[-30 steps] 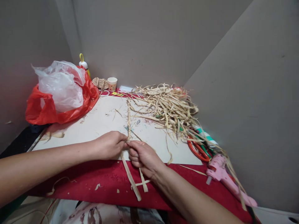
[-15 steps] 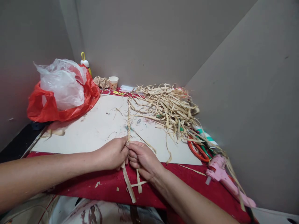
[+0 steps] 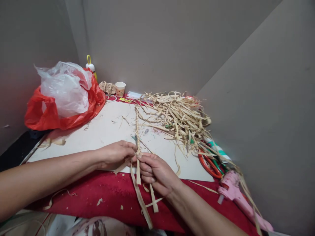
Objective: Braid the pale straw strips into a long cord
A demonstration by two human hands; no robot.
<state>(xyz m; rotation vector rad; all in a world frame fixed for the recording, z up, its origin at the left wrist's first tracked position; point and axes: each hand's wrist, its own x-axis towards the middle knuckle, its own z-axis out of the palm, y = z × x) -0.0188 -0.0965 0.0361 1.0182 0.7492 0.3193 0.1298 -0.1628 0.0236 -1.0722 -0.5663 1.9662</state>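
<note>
A narrow straw braid (image 3: 137, 131) runs away from me over the white board, its lower end between my hands. My right hand (image 3: 156, 170) is closed, thumb and forefinger pinching the braid where the loose strands begin. On the other side, my left hand (image 3: 116, 154) has its fingers bent around a flat straw strand (image 3: 121, 167) that sticks out below it. The left fingertips are partly hidden close to the braid. Several unbraided strands (image 3: 140, 196) hang from the pinch over the red cloth.
A heap of dry straw strips (image 3: 182, 118) lies at the right back. Beside it are orange-handled scissors (image 3: 209, 167) and a pink glue gun (image 3: 233, 190). A red plastic bag (image 3: 39, 111), a paper cup (image 3: 120, 89) and a woven straw sole (image 3: 107, 87) stand along the left and back.
My left hand has moved left, away from the pinch, drawing a strand out sideways. The right hand keeps its pinch on the braid. The view has shifted slightly.
</note>
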